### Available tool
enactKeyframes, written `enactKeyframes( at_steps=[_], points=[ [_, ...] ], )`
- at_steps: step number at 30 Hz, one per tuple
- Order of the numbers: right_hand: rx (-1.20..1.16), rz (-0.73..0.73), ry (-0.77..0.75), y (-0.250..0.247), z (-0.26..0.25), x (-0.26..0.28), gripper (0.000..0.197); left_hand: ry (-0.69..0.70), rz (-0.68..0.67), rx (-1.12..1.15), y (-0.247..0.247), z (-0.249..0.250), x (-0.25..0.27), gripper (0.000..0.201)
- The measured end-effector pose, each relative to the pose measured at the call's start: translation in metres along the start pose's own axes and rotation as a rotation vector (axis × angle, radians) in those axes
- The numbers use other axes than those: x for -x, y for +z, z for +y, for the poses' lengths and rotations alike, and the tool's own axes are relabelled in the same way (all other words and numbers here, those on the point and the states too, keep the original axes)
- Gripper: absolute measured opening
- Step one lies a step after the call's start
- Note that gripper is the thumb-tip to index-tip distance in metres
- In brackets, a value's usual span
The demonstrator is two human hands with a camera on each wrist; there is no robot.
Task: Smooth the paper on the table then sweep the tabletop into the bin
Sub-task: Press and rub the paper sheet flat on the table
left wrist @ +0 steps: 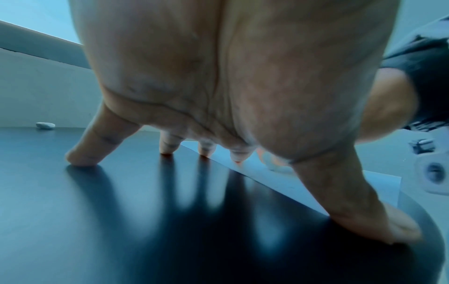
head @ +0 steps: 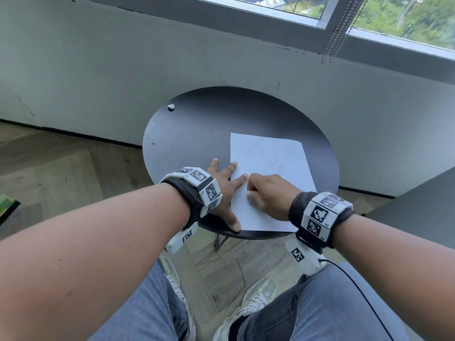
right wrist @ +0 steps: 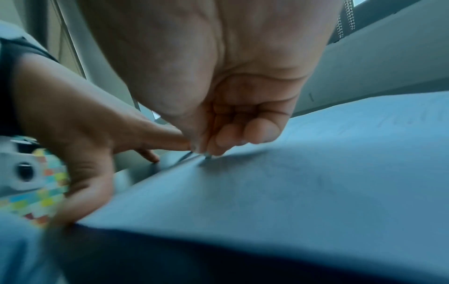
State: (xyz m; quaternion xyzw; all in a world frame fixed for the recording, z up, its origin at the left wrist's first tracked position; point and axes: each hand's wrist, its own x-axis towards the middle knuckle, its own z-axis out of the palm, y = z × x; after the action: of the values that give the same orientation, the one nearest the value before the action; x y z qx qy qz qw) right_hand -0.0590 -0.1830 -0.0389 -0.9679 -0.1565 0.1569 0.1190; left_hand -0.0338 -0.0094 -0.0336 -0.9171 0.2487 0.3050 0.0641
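The paper [head: 268, 178] lies flat on the right half of the round dark table [head: 197, 124], its near edge reaching the table's rim closest to you. Faint pencil lines show on its upper part.

Your right hand [head: 269, 196] sits on the paper's left-centre, fingers curled under in a narrow grip. In the right wrist view the fingertips [right wrist: 219, 148] bunch together and touch the sheet [right wrist: 303, 182]; something small and white shows at the thumb in the head view, but you cannot tell what it is or whether the grip holds it.

Your left hand [head: 225, 190] is spread wide, holding nothing. Its thumb [head: 234, 225] presses beside the paper's near left corner at the table rim, and the index tip lies on the paper's left edge, just beside your right hand. The other fingers [left wrist: 80, 153] stand on bare table [left wrist: 121, 230], left of the sheet [left wrist: 279, 182].

A small white scrap [head: 171, 107] lies well apart from both hands, near the table's far left rim; the left wrist view shows it too [left wrist: 45, 125].

Beyond the table are a grey wall [head: 98, 57] and a window [head: 406, 18] with a bead chain [head: 339, 33].
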Motion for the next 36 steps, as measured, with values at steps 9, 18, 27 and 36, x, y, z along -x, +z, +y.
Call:
enactKeyframes(
  at_steps=[9, 18, 27, 36],
  points=[
    [0.039, -0.046, -0.106, 0.008, 0.002, 0.020, 0.011, 0.003, -0.001, 0.002, -0.001, 0.003, 0.002, 0.132],
    [0.025, -0.073, -0.097, 0.006, -0.001, 0.024, 0.013, 0.006, -0.004, 0.005, -0.001, 0.002, 0.001, 0.133],
    [-0.009, -0.002, 0.092, -0.005, 0.007, -0.009, 0.011, 0.000, -0.006, -0.002, -0.002, 0.003, 0.002, 0.132],
    [-0.115, 0.066, 0.267, -0.011, 0.015, -0.020, 0.011, -0.003, 0.000, 0.003, -0.002, 0.002, 0.003, 0.132]
  ],
)
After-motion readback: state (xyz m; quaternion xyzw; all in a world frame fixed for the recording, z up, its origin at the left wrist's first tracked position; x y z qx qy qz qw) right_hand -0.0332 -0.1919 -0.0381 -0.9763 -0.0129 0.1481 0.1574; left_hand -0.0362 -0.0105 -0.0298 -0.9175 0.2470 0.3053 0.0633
